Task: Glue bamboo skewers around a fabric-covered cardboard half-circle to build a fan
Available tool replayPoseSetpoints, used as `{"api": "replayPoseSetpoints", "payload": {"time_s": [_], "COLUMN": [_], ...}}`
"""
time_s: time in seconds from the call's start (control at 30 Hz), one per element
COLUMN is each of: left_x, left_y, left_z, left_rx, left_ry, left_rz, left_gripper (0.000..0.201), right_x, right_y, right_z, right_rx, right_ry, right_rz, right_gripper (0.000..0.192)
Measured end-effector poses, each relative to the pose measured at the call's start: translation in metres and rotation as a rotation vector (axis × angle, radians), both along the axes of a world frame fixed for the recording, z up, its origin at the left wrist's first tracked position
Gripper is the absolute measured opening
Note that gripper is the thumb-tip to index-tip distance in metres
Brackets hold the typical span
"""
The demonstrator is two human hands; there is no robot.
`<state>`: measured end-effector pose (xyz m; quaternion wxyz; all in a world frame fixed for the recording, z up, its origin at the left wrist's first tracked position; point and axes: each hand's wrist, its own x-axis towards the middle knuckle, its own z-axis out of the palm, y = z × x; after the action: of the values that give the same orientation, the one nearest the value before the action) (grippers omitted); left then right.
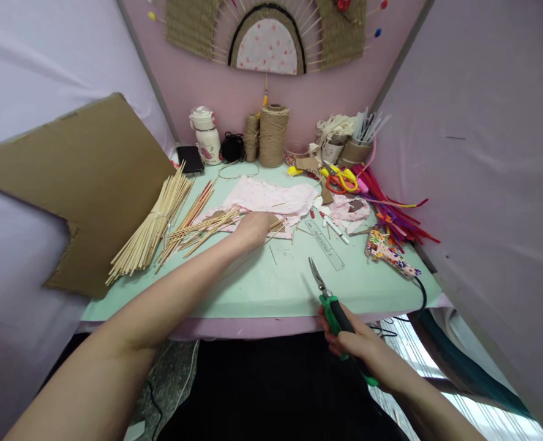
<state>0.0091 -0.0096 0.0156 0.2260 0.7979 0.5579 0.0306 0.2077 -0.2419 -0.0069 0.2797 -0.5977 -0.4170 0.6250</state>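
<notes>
Left hand (253, 229) pressed flat on loose wooden sticks (207, 226); right hand (351, 337) clamped around green-handled cutters (329, 300), blades parted, near table edge. Beyond right hand, clear ruler (325, 244); markings unreadable.

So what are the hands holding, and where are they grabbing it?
The right hand holds green-handled cutters by the handles, blades pointing up and away. The left hand rests on loose wooden sticks; whether it grips any cannot be told.

The left hand (253, 229) covers the ends of the loose sticks (207, 228) — the wall hanging (267, 37) is cropped at the top edge.
</notes>
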Motion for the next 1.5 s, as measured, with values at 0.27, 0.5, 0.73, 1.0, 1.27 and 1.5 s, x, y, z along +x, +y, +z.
{"api": "replayPoseSetpoints", "payload": {"time_s": [0.27, 0.5, 0.73, 1.0, 1.27, 1.5], "left_x": [-0.011, -0.003, 0.006, 0.009, 0.01, 0.01], "left_y": [-0.003, -0.061, -0.085, -0.086, -0.086, -0.087], "left_z": [0.036, 0.033, 0.02, 0.015, 0.011, 0.012], "left_rx": [0.151, -0.549, -0.686, -0.728, -0.739, -0.733], "left_ry": [-0.229, -0.747, -0.735, -0.72, -0.726, -0.709], "left_rz": [0.002, 0.036, 0.035, 0.042, 0.041, 0.045], "left_gripper": [0.017, 0.01, 0.013, 0.015, 0.011, 0.011], "right_x": [-0.001, -0.008, -0.009, -0.009, -0.012, -0.01], "right_y": [-0.001, 0.006, 0.008, 0.012, 0.014, 0.015], "right_z": [-0.004, 0.01, 0.011, 0.015, 0.018, 0.017], "right_rx": [-0.012, -0.023, -0.012, -0.019, -0.026, -0.035], "right_ry": [0.056, 0.085, -0.011, -0.005, 0.015, 0.012], "right_rz": [-0.005, -0.019, 0.021, 0.067, 0.071, 0.088], "right_gripper": [0.041, 0.061, 0.06, 0.061, 0.051, 0.058]}}
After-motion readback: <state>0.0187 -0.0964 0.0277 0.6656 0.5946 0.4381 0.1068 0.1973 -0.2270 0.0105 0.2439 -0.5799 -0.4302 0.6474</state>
